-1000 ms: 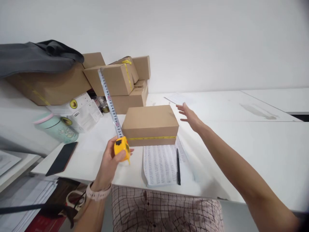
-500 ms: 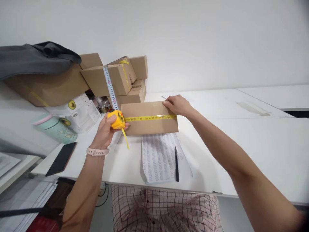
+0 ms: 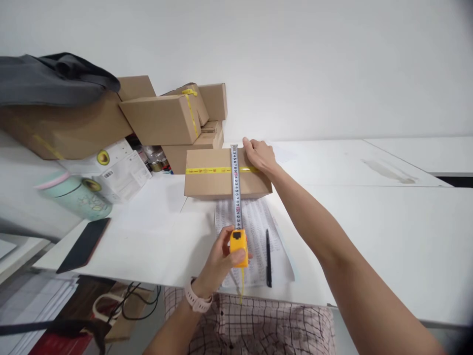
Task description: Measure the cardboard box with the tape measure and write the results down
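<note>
Left hand (image 3: 219,260): fingers clamped on tape measure (image 3: 238,254), near side of box (image 3: 207,185); blade (image 3: 236,190) extended across box. Right hand (image 3: 260,157): on box's far right; finger grip cannot be determined.

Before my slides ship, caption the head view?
Left hand holds a tape measure, blade over the box, which the right hand touches.

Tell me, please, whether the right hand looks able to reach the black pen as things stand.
Probably yes: the black pen lies uncovered on the printed sheets, nearer the camera than the box the right hand touches, and the left hand, with the tape measure, is beside it.
</note>
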A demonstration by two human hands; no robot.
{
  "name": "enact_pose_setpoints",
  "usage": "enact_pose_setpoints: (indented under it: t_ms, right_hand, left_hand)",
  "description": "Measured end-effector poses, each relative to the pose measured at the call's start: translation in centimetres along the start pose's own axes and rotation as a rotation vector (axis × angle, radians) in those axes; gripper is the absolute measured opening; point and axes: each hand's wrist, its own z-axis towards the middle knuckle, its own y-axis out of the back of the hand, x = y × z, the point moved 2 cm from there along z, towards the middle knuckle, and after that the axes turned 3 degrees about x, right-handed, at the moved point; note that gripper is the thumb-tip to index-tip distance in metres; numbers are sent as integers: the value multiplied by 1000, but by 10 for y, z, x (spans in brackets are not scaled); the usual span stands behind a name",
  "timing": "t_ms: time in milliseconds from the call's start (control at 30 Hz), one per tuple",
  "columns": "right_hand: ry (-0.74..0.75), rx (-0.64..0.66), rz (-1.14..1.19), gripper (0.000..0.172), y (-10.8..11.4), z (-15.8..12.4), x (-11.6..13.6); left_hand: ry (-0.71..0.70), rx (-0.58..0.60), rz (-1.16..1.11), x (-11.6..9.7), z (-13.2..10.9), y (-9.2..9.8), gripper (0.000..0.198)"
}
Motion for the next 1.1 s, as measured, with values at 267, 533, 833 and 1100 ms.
enact_pose_setpoints:
  t_ms: [267,533,833,1100]
  right_hand:
    - [-58,-109,-32,49,-14,10,0]
    - [-50,-137,-90,46,-18,10,-1]
    - [26,-205,-129,59,-20,-2,-4]
    - [133,-339,-244,54,-27,-88,0]
  left_hand:
    - [16,34,-14,9,-2,-3,56]
    - [49,38,26,9,2,-3,63]
    - [-2,10,36,37,-32,11,70]
    - [42,20,67,55,-44,27,77]
